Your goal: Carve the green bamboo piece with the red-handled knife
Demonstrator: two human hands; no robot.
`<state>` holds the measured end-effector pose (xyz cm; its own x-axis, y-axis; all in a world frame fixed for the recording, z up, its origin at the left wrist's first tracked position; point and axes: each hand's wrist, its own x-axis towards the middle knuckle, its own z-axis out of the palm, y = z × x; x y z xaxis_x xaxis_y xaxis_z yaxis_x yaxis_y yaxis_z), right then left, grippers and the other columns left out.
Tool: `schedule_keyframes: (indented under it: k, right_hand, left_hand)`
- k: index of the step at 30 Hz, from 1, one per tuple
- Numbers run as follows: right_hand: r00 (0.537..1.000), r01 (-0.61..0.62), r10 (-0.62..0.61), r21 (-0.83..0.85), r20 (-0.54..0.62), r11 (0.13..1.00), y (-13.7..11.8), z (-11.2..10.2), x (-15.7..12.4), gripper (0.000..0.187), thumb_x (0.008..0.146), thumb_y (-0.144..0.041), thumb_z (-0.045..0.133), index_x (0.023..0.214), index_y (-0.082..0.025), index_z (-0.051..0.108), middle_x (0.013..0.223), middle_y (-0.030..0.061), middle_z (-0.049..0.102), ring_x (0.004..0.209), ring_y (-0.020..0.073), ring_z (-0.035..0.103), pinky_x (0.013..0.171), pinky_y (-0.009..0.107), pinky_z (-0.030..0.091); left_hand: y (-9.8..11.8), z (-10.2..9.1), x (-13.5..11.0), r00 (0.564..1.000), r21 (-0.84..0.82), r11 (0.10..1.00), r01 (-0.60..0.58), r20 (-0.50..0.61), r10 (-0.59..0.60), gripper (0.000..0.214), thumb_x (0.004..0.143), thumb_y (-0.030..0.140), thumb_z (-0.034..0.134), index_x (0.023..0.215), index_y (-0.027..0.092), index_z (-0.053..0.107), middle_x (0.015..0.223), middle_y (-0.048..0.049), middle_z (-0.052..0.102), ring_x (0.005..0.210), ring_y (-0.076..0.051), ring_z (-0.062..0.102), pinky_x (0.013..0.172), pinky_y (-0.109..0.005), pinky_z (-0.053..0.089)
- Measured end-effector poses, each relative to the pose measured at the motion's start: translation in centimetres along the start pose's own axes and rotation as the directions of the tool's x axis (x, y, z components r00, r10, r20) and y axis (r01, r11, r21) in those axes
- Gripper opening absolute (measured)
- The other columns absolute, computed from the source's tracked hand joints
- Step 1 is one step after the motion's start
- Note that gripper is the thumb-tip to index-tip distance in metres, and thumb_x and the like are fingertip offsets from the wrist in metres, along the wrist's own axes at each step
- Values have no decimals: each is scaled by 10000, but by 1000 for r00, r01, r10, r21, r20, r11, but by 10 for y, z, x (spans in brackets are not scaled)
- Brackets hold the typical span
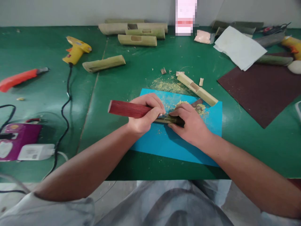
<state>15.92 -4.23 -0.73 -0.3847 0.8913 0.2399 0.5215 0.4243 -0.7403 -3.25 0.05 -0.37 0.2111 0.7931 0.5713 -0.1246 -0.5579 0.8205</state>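
Observation:
My left hand is closed round a carving knife with a thick red wooden handle. Its short metal blade meets a dark green bamboo piece. That piece is gripped by my right hand, with the thumb along the near side and the fingers over the far side. Both hands work above a blue sheet strewn with bamboo shavings. Just beyond the right hand, a pale bamboo piece with a rectangular slot lies slantwise across the sheet's far edge.
A yellow glue gun, an orange cutter and a purple power strip are at left. Slotted bamboo tubes line the back, another bamboo tube nearer. A brown board and white paper lie at right.

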Motion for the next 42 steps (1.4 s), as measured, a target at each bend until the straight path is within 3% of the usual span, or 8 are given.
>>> schedule_keyframes:
  k: [5, 15, 22, 27, 30, 33, 37, 42]
  right_hand:
    - [1000, -1, 1, -5, 9, 1000, 0, -1, 0, 161, 855, -211, 715, 1002, -233, 654, 1021, 83, 635, 1025, 279, 605, 921, 473, 515]
    - [999, 42, -43, -39, -9, 998, 1, 0, -1, 162, 857, -208, 711, 1007, -215, 650, 1023, 103, 652, 1032, 296, 613, 909, 483, 519]
    - [1000, 23, -23, -18, -11, 1000, 2, 1, -1, 164, 843, -205, 713, 992, -230, 648, 1009, 84, 647, 1017, 282, 614, 906, 472, 520]
    - [999, 26, -26, -18, -19, 1000, 2, 1, -1, 168, 850, -209, 719, 1002, -221, 650, 1031, 97, 654, 1041, 293, 614, 914, 483, 522]
    - [1000, 24, -24, -20, -17, 1000, 1, 0, -1, 167, 860, -209, 714, 1009, -235, 644, 1030, 92, 657, 1052, 294, 612, 918, 488, 518]
    - [1000, 22, -22, -12, -14, 1000, 1, 0, -1, 169, 858, -206, 713, 1006, -242, 640, 1027, 89, 661, 1054, 294, 614, 916, 490, 518]
    - [999, 22, -22, -16, -27, 1000, 2, 1, -1, 149, 855, -206, 712, 986, -224, 646, 1019, 100, 665, 1052, 303, 618, 922, 499, 519]
    - [1000, 11, -11, -18, -15, 1000, 2, 1, 0, 148, 847, -205, 722, 972, -234, 648, 1010, 91, 667, 1035, 296, 618, 925, 497, 517]
  left_hand:
    - [5, -3, 1, 996, 74, 997, 34, 79, -40, 244, 878, 352, 721, 685, 219, 654, 698, -26, 707, 638, -154, 648, 611, -333, 544]
    - [3, -6, 1, 998, 40, 998, 55, 41, -57, 255, 864, 351, 716, 656, 221, 647, 663, -19, 691, 611, -153, 619, 581, -331, 516]
    - [1, -8, 4, 985, 58, 996, 69, 155, -77, 247, 917, 277, 679, 682, 202, 658, 709, -19, 704, 661, -145, 645, 623, -310, 522]
    - [1, -11, 4, 992, 105, 994, 18, 123, -31, 387, 944, 517, 610, 746, 197, 701, 722, -67, 672, 702, -179, 620, 639, -349, 494]
    - [4, -19, 4, 983, 165, 986, -30, 185, -1, 420, 930, 566, 611, 756, 200, 721, 676, -59, 657, 634, -164, 579, 609, -345, 451]
    - [9, -28, 3, 964, 229, 973, 43, 245, -100, 343, 912, 534, 657, 801, 225, 757, 671, -37, 697, 573, -137, 589, 565, -300, 452]
    - [12, -31, 3, 947, 277, 947, 165, 223, -230, 267, 891, 482, 707, 810, 240, 786, 644, -13, 722, 542, -126, 629, 519, -246, 474]
    - [11, -24, 3, 940, 113, 959, 258, 200, -276, 255, 897, 446, 723, 843, 208, 795, 586, 2, 685, 458, -108, 587, 430, -216, 454]
